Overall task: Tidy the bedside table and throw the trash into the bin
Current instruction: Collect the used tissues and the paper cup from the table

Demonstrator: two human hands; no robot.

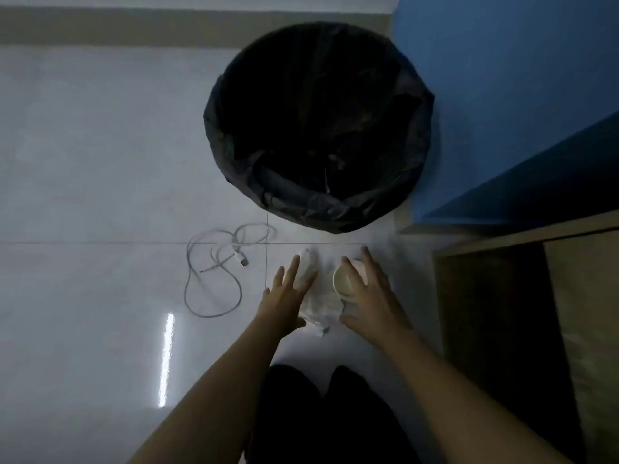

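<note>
Tiled floor point(100, 145); tissue point(320, 301) and cup point(345, 279) between left hand point(284, 296) and right hand point(373, 303).

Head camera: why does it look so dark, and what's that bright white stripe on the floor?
Head view: the room is dimly lit, so the bin's inside reads as plain black; the stripe is glare, probably a lamp mirrored in the glossy floor; the left hand, the right hand and the paper between them look soft with blur.

Glossy pale tile floor point(100, 162), light streak point(166, 360) reflected; beige skirting point(100, 26) behind; blue wall point(502, 78) right.
</note>
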